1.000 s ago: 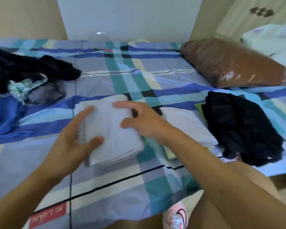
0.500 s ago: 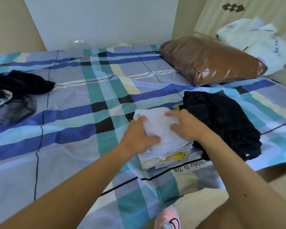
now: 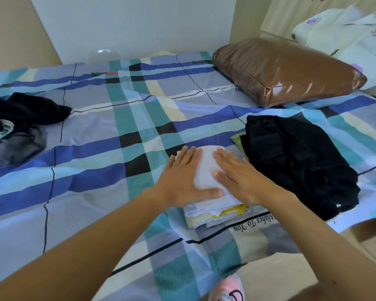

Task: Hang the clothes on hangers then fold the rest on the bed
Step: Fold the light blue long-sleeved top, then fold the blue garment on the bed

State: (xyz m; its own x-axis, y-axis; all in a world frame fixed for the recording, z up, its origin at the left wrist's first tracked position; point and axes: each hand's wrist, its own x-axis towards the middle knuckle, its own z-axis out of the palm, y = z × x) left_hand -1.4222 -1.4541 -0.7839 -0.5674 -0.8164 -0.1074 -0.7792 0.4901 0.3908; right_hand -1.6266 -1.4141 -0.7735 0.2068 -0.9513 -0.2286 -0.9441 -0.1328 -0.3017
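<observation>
Indoors, a bed (image 3: 78, 170) with a blue, teal and cream plaid sheet fills the view against a white wall. Left hand (image 3: 183, 178) and right hand (image 3: 240, 175) lie flat, fingers spread, pressing a folded white cloth (image 3: 206, 168) atop a small folded stack (image 3: 215, 213) near the right edge. Just right sits a black folded pile (image 3: 297, 161); far right a brown pillow (image 3: 287, 72); far left, unfolded dark clothes (image 3: 24, 114)
</observation>
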